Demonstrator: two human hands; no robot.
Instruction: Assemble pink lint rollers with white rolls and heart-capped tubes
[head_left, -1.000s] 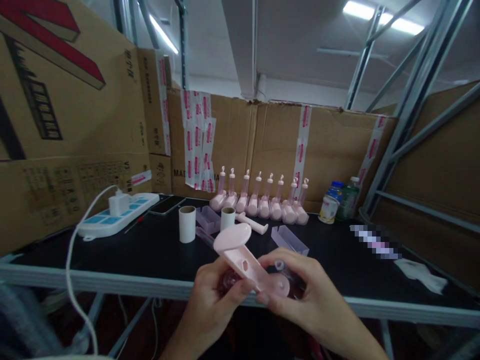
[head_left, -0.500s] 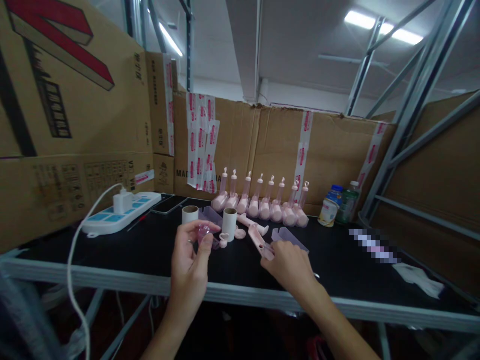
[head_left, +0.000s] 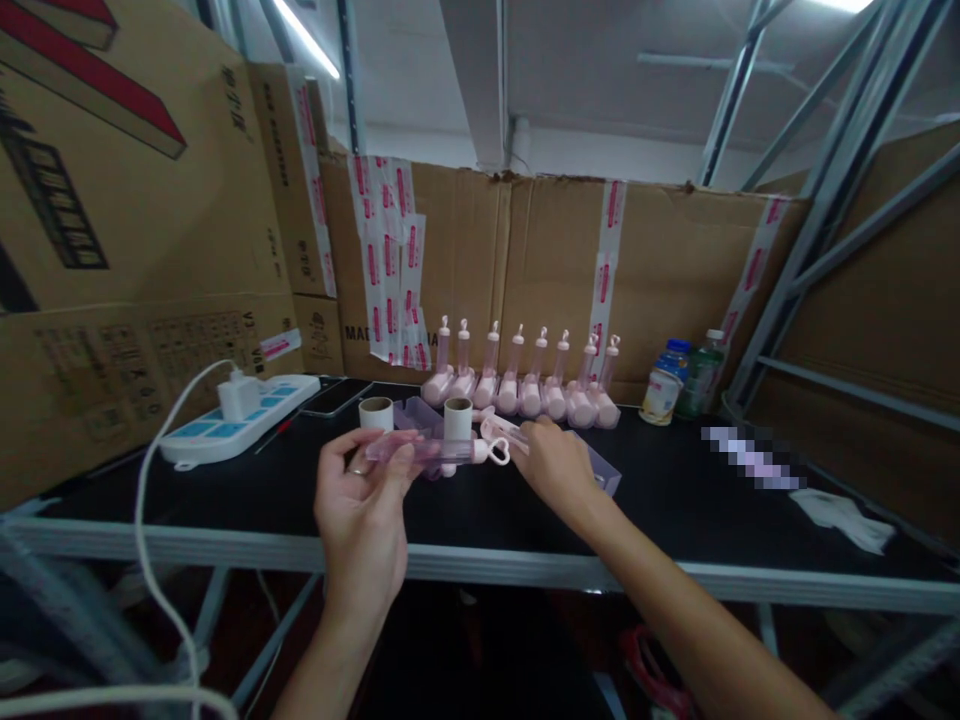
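My left hand [head_left: 367,490] pinches a clear pink tube handle [head_left: 442,453], held level, with a pale heart-shaped loop [head_left: 498,452] at its right end. To the right, my right hand [head_left: 559,460] is closed at the end of a long pink plastic part [head_left: 504,430]; its fingertips are mostly hidden behind the hand. Behind the handle stand two white paper rolls with cardboard cores, a left roll [head_left: 376,414] and a right roll [head_left: 457,418]. A translucent purple cover [head_left: 418,415] lies between them, and another purple cover [head_left: 602,468] is beside my right hand.
Several pink lint rollers [head_left: 517,390] stand in a row along the cardboard wall [head_left: 465,260]. A power strip [head_left: 240,420] and phone [head_left: 337,397] are at left. Two bottles, one blue-capped [head_left: 664,385] and one green [head_left: 702,378], stand at right, near a white cloth [head_left: 844,518].
The tube handle in my left hand now points right, with its loop in plain view. My right hand has moved up and farther over the table. The camera view has tilted down.
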